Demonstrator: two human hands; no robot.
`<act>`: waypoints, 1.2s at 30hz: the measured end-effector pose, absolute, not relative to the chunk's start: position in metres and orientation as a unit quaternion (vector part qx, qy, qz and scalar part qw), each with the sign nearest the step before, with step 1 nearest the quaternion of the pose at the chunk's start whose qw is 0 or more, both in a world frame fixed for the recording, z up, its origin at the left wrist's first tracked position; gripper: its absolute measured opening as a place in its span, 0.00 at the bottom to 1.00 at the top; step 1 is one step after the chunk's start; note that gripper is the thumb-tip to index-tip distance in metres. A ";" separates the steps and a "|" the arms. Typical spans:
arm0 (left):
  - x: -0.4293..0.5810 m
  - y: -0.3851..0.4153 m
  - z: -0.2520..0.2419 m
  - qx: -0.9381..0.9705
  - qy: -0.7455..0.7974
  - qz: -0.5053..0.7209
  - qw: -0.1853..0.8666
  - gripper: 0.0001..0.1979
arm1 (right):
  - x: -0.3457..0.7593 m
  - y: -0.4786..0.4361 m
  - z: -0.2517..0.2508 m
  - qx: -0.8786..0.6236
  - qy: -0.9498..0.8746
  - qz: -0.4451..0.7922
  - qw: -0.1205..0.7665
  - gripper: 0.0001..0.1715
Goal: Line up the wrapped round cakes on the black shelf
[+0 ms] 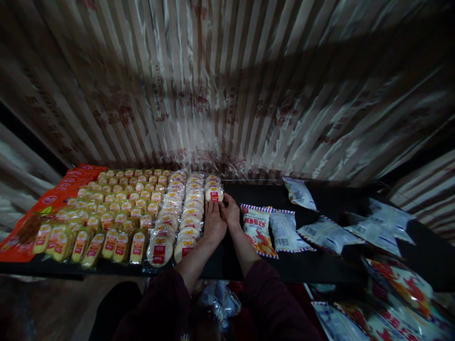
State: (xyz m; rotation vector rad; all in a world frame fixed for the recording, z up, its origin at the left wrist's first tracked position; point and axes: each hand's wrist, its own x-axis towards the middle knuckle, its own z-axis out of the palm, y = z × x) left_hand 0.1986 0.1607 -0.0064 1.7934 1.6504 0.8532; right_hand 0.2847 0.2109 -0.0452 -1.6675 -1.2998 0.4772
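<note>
A round white wrapped rice cracker with a red label lies at the front of the short rightmost row of crackers. My left hand has its fingers on the packet's near edge, over the lower label. My right hand is close beside it, fingers curled at the packet's right corner; its fingertips are partly hidden. Left of my hands, two longer rows of overlapping wrapped rice crackers run front to back. Just right of my right hand lies a red and white snack bag.
Many small yellow wrapped cakes stand in rows at the left, on an orange printed sheet. Several silvery snack bags lie along the black table. More bags sit below its front edge. Striped cloth hangs behind.
</note>
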 end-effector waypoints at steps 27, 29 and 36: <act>0.195 0.158 0.007 0.669 0.625 0.289 0.279 0.28 | 0.283 0.198 -0.036 -0.686 -0.536 0.188 0.455 0.24; 0.195 0.158 0.006 0.671 0.622 0.293 0.278 0.28 | 0.283 0.195 -0.035 -0.682 -0.532 0.187 0.466 0.23; 0.197 0.156 0.002 0.668 0.615 0.313 0.279 0.28 | 0.286 0.192 -0.037 -0.671 -0.542 0.197 0.466 0.22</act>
